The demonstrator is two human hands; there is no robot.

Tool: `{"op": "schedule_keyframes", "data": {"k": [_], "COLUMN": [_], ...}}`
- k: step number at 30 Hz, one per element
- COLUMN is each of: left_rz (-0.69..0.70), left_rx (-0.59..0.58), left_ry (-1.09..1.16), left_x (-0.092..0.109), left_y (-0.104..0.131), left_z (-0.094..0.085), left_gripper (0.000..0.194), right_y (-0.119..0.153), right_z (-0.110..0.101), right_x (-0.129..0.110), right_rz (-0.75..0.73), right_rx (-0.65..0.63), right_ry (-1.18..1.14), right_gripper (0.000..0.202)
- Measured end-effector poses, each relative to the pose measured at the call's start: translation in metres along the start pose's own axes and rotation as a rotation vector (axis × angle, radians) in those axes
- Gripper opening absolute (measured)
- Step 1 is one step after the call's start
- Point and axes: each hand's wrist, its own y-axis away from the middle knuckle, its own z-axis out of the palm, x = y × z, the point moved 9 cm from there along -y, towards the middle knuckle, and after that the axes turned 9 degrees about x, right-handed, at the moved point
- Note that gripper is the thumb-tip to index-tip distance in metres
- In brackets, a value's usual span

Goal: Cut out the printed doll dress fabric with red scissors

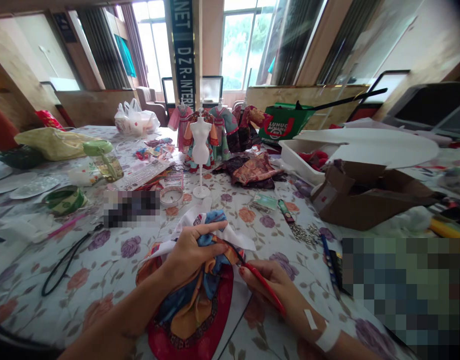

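Left hand [194, 250] pinching one bundle of coloured cloth [192, 320], right hand [280, 281] closed around one red-handled tool [266, 286], one bare mannequin [201, 142], four dressed mannequins [221, 127] behind.

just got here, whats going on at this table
A person's left grip holds shiny blue-and-orange fabric, bunched over the white floral tablecloth. The right grip holds a slim red-handled tool, its dark tip at the fabric's edge. Beyond the hands, a bare white plastic dress form stands upright, with small dress forms in colourful robes behind it.
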Motion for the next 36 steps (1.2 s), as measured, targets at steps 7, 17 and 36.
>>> {"op": "schedule_keyframes", "data": {"k": [7, 17, 36], "left_rz": [0.017, 0.027, 0.093], "left_rx": [-0.008, -0.006, -0.028], "left_ry": [-0.030, -0.025, -0.175], "left_x": [-0.001, 0.004, 0.009], "left_y": [0.000, 0.000, -0.009], "left_z": [0.001, 0.003, -0.012], "left_gripper": [0.050, 0.047, 0.042], "right_y": [0.001, 0.002, -0.007], "right_z": [0.001, 0.003, -0.007], "right_x": [-0.001, 0.001, 0.005], "right_rz": [0.020, 0.046, -0.008], "right_rx": [-0.015, -0.028, 0.036], "right_ry": [0.005, 0.022, -0.006], "right_gripper": [0.048, 0.041, 0.039]}}
